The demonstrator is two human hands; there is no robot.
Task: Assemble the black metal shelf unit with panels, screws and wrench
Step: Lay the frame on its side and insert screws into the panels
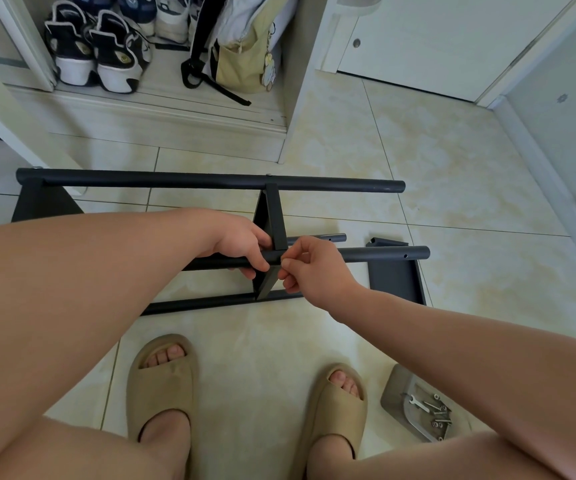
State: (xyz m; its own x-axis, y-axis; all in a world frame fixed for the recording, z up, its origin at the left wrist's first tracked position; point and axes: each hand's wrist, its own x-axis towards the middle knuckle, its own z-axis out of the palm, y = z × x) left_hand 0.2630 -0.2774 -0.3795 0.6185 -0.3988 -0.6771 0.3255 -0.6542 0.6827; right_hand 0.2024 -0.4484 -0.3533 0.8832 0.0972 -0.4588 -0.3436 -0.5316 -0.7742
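The floor [453, 168] is glossy cream tile with thin pale grout lines. Across the middle of it the half-built black metal shelf frame [210, 180] lies on its side, its long round tubes running left to right, the lowest one down on the tile. Just right of it a loose dark metal panel with turned-up edges [395, 282] lies flat. Nearer, on the right, sits a greyish clear plastic bag [395, 386], and on it a small silver wrench [418, 403] beside a scatter of silver screws [439, 415]. Two beige foam slides [162, 382], worn on bare feet, stand near the frame. A white wardrobe [293, 98] stands at the far side.
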